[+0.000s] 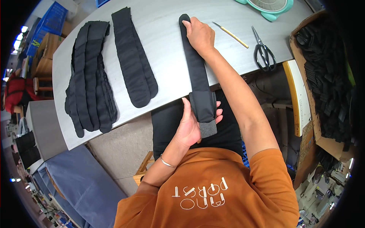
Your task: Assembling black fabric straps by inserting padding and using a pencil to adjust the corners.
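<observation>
Nearest the body, the left hand (189,125) cups the padded near end of a long black strap (197,72), fingers curled around it just past the table (163,45) edge. Farther out, the right hand (200,36) presses palm-down on the strap's far end. Beyond it to the right lie a thin stick (230,35) and scissors (264,53); well left are black fabric piles (91,76).

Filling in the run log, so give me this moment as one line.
left hand: grips near end of strap | right hand: presses far end on table | scissors: idle
</observation>
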### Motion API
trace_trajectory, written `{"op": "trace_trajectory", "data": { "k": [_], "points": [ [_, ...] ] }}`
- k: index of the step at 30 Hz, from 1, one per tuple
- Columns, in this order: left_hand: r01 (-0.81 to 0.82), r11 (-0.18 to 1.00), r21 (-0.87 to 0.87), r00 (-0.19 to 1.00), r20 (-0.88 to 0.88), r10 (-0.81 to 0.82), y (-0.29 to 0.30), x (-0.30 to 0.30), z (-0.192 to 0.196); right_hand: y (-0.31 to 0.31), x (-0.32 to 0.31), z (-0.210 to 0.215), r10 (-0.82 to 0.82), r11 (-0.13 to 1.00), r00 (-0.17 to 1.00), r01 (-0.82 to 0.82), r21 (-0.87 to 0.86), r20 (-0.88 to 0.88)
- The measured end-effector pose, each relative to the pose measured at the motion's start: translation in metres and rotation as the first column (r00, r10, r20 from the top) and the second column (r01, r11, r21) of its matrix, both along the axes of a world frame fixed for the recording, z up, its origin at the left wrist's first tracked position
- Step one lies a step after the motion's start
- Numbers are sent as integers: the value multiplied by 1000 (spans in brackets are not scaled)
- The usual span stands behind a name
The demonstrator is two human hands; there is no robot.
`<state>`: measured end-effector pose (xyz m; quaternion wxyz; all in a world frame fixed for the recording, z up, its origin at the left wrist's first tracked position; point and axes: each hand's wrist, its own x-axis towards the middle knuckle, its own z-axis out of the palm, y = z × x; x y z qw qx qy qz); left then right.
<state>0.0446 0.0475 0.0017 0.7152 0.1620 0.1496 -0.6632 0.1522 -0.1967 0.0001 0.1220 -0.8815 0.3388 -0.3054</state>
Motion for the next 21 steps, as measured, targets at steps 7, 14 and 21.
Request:
{"op": "trace_trajectory", "data": {
  "k": [7,14,21],
  "points": [
    [124,991,-41,982,151,-116,-17,16,5,4,-4,2,2,1000,1000,-2,-5,-16],
    [105,994,40,924,367,-112,-22,16,14,1,2,9,17,1000,1000,-17,-19,-25],
    [111,990,92,892,429,-140,2,-7,18,3,-1,1,32,999,999,-33,41,43]
  ]
}}
